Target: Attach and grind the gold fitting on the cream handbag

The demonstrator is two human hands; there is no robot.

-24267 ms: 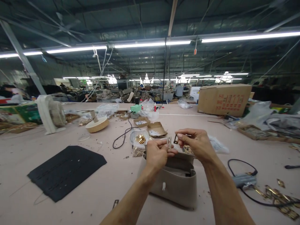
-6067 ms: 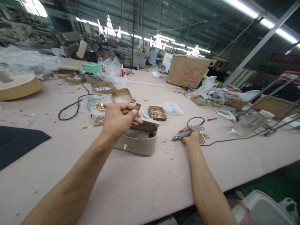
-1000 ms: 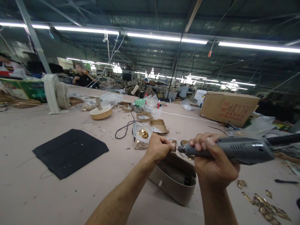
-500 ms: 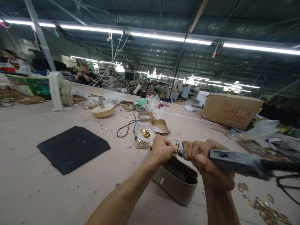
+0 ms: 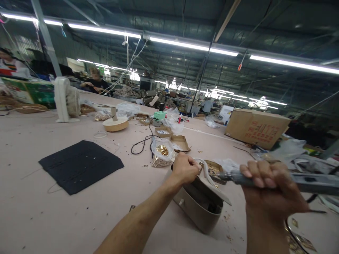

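At centre frame my left hand (image 5: 185, 168) curls shut on the flap edge of a beige handbag (image 5: 200, 203), pinning it upright on the pink tabletop (image 5: 79, 218) so the flap stays steady. At lower right my right hand (image 5: 270, 192) wraps its fingers (image 5: 261, 176) around a grey electric screwdriver (image 5: 278, 178), tip aimed left toward the flap. A small tray of brass fittings (image 5: 213, 168) sits just behind the bag, close to hand.
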